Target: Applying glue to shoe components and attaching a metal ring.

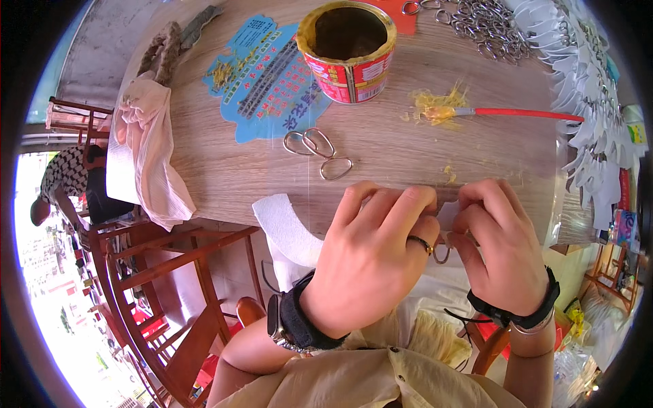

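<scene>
While a small metal ring (442,256) and thin white piece (449,216) were pinched by the left hand (371,262) and right hand (500,248), both probably felt light; edges seemed best held.

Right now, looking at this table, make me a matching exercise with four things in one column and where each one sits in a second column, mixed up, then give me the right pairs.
Things:
1. open tin can
2. red-handled brush
3. loose metal rings
4. pale pink cloth

Places:
A. draped over the table's left edge
B. on the wood just beyond the left hand
C. at the far middle, partly on a blue printed sheet
D. lying to the right of the can, yellow tip toward it

Pairs: 1-C, 2-D, 3-B, 4-A
</scene>
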Tool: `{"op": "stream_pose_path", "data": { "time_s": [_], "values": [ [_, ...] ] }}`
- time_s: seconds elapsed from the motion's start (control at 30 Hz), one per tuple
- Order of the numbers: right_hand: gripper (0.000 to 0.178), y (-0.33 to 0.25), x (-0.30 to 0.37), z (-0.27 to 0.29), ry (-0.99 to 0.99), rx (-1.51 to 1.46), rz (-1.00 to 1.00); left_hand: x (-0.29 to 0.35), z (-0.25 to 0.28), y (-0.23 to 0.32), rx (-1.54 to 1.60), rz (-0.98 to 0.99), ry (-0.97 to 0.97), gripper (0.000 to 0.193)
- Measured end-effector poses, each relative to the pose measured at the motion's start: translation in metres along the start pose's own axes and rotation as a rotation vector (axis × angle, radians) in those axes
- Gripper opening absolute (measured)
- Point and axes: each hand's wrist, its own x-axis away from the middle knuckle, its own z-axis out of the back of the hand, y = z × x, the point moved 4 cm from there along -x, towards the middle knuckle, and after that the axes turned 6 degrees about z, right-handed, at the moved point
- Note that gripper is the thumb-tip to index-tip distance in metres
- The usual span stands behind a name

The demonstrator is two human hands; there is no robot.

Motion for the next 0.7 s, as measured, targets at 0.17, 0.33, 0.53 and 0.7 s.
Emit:
{"op": "stream_pose_path", "data": {
  "time_s": [0.17,0.33,0.53,0.7],
  "values": [
    [0.016,0.000,0.001,-0.001,-0.003,0.044,-0.003,-0.003,-0.002,0.002,-0.002,0.060,-0.031,0.011],
    [0.019,0.002,0.003,0.000,0.019,0.018,-0.037,-0.008,0.002,0.003,0.055,0.143,-0.098,0.017],
    [0.019,0.003,0.002,0.000,0.129,-0.066,-0.160,-0.014,0.002,0.005,0.044,0.199,-0.167,0.010],
    [0.019,0.002,0.001,0.000,0.164,-0.099,-0.202,-0.017,0.003,0.007,0.000,0.234,-0.215,0.009]
  ]
}}
